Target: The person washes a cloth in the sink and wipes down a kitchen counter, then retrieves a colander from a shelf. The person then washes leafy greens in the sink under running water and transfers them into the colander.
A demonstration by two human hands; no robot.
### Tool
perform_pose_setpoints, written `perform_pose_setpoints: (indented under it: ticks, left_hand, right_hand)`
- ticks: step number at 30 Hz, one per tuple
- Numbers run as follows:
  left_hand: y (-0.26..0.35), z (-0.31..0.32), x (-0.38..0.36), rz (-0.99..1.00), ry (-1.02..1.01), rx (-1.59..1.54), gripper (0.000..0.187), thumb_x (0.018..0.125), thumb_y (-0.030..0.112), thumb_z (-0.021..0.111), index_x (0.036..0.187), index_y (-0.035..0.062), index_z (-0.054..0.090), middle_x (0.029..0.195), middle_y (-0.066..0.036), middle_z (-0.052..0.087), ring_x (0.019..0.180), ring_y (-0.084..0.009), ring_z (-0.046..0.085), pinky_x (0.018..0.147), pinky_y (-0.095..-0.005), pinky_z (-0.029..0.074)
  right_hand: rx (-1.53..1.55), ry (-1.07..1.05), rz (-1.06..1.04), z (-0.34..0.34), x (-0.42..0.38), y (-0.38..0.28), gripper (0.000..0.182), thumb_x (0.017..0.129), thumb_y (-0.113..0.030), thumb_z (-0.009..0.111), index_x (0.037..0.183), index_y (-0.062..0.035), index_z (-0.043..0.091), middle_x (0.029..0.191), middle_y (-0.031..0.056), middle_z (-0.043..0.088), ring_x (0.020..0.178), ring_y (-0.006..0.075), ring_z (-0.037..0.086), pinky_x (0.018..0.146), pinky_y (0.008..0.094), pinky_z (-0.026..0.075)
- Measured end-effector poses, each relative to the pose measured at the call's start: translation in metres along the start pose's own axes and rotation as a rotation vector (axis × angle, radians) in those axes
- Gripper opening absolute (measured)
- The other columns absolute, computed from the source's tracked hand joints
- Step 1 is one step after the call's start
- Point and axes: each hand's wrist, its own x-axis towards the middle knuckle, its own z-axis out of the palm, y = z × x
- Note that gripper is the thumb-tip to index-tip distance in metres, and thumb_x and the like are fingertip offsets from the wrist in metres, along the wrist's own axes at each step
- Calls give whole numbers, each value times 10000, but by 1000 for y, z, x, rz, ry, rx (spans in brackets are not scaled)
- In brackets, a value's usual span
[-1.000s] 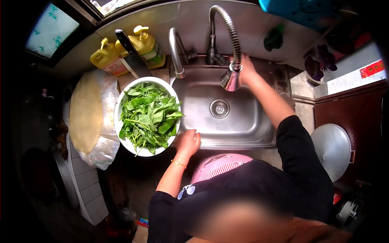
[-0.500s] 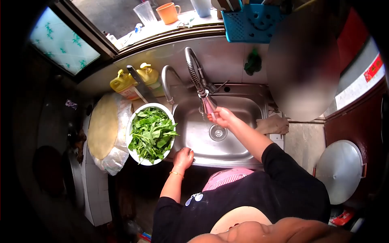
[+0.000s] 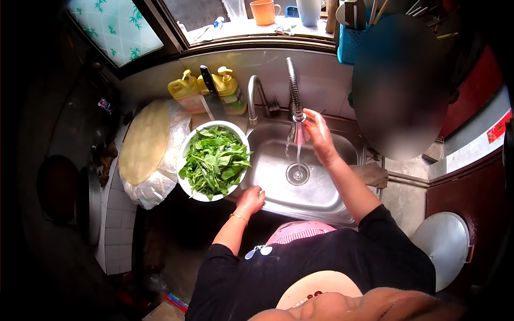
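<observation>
My right hand [image 3: 317, 132] grips the head of the flexible spring faucet [image 3: 293, 91] over the steel sink [image 3: 326, 195]. A thin stream of water falls from it toward the drain [image 3: 297, 174]. My left hand [image 3: 250, 199] rests on the sink's front rim, fingers curled over the edge, holding nothing. Just left of that hand stands a white bowl [image 3: 188, 185] full of green leafy vegetables [image 3: 215, 159].
Two yellow bottles [image 3: 184, 91] and a cleaver [image 3: 212, 99] stand behind the bowl. A round wooden board [image 3: 143, 142] on plastic lies to the left. A second fixed tap [image 3: 256, 96], cups on the window ledge [image 3: 265, 12], a round metal lid [image 3: 443, 243] at right.
My right hand has lifted the faucet head up and back to the right; water now runs into the drain. The view has shifted. My left hand stays on the sink rim.
</observation>
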Motion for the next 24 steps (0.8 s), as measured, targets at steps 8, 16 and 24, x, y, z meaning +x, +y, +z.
perform_pose_setpoints:
  ticks: [8,16,24]
  left_hand:
    - [-7,4,0,61,12,16,292,838,328,520,909,76,649,914,-169,647,857,-365,613,758,-458,485]
    - [-16,18,2,121,70,30,259,839,298,530,855,65,641,869,-169,641,833,-375,611,737,-477,486]
    - [1,5,-4,92,88,54,240,810,265,534,784,69,671,850,-167,651,815,-364,614,735,-463,493]
  right_hand:
    - [-93,28,136,17,-3,13,222,678,-82,659,811,-28,489,755,80,491,692,179,528,658,351,481]
    - [-549,222,-520,31,4,12,282,713,-104,719,839,-60,470,732,18,502,569,99,472,438,254,427]
    - [57,-199,219,14,3,-34,225,732,-47,645,854,-69,457,680,-6,436,558,81,460,420,244,435]
